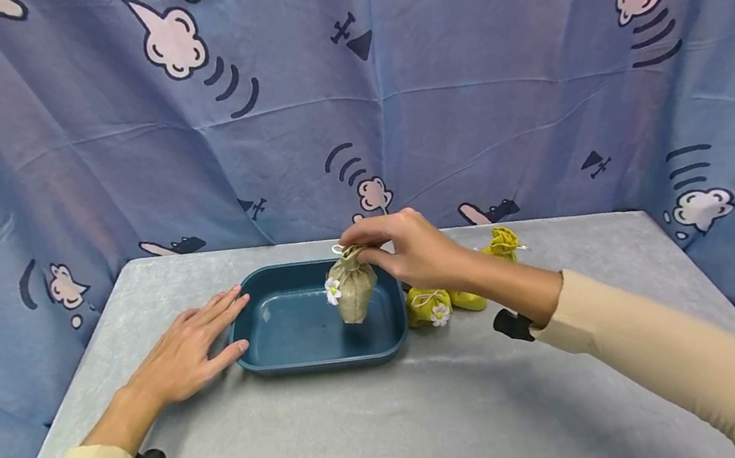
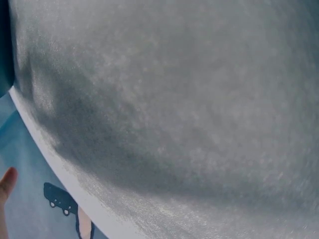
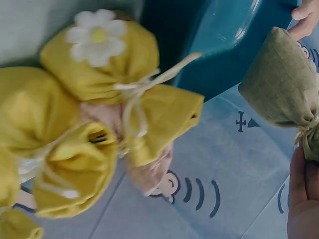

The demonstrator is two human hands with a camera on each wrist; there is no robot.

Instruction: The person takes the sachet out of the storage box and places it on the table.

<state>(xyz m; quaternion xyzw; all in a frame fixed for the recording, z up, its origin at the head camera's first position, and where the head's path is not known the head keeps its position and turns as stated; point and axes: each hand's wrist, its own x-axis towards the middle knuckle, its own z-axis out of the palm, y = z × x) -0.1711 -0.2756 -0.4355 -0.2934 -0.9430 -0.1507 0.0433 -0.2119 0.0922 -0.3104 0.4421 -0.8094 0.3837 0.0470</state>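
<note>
My right hand [image 1: 415,249] pinches the gathered neck of an olive-beige drawstring pouch [image 1: 355,294] with a white flower on it. The pouch hangs upright over the right half of a dark blue tray [image 1: 293,330]. Its full, rounded bottom also shows in the right wrist view, where the pouch [image 3: 279,82] is tied with a cord. At the tray's left end lies my left hand [image 1: 187,352], fingers straight and touching the rim. The left wrist view shows mostly tabletop, with one fingertip at its lower left.
Several yellow drawstring pouches [image 3: 102,55] lie right of the tray, partly hidden behind my right forearm in the head view. A pinkish pouch [image 3: 157,172] sits among them. The grey tabletop [image 1: 373,439] ends at a blue patterned curtain [image 1: 453,44] behind.
</note>
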